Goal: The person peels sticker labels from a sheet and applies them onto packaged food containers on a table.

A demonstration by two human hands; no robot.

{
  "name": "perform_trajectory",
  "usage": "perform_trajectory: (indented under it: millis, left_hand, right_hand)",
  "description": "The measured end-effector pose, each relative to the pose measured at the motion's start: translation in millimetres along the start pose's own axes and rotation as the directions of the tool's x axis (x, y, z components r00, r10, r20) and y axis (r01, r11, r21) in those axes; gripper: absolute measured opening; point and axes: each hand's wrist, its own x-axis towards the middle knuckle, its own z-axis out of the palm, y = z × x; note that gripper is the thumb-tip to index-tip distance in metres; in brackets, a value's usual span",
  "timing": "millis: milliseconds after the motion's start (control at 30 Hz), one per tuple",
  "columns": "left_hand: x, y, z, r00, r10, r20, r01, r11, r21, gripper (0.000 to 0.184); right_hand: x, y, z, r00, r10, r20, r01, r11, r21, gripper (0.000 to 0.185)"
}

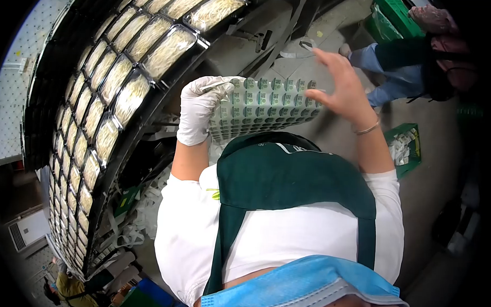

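Observation:
My left hand (198,106), in a white glove, grips the upper left edge of a sheet of round green stickers (269,105) in front of my chest. Rows of stickers with small printed squares cover the sheet, which bends a little. At its right edge is my bare right hand (342,89), fingers spread and thumb tip close to the sheet. Whether the thumb touches the sheet or carries a sticker is too small to tell. To the left stand packed trays of pale thin strands (131,98) under clear film.
The black-edged rack (150,93) of trays curves along my left side. A green crate (412,151) with white scraps sits on the floor to the right. Beyond it, at upper right, is another person's leg (397,72). Backing strips (140,225) litter the lower left.

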Motion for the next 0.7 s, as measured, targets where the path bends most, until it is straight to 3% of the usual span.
perform_trajectory:
  millis: [67,167,300,367,567,700]
  left_hand:
    - [29.5,1.7,-2.3,0.997,-0.071,-0.005,0.071,0.996,0.060,0.009]
    - [64.6,1.8,-5.0,0.985,-0.169,0.033,0.169,0.986,0.008,0.006]
    - [102.6,8.7,3.5,0.984,-0.177,-0.032,0.180,0.975,0.128,0.009]
    - [112.9,10.9,8.4,0.987,-0.156,-0.043,0.160,0.980,0.117,0.008]
    - [179.1,-32.3,36.7,0.963,-0.106,-0.249,0.132,0.987,0.089,0.011]
    - [226.1,-52.5,81.6,0.961,-0.014,-0.277,0.037,0.996,0.076,0.012]
  right_hand:
    - [41.3,-1.2,14.9,0.941,-0.337,-0.011,0.332,0.932,-0.143,0.047]
    - [74.6,5.2,48.5,0.916,-0.400,0.013,0.394,0.893,-0.216,0.040]
    - [105.7,31.1,62.5,0.946,-0.322,0.026,0.322,0.933,-0.163,0.025]
    - [116.2,44.5,65.6,0.941,-0.253,0.226,0.289,0.947,-0.142,0.020]
    - [170.8,138.4,71.7,0.889,-0.457,0.027,0.456,0.889,0.045,0.012]
    - [204.0,208.9,50.1,0.882,-0.420,0.216,0.407,0.908,0.104,0.011]
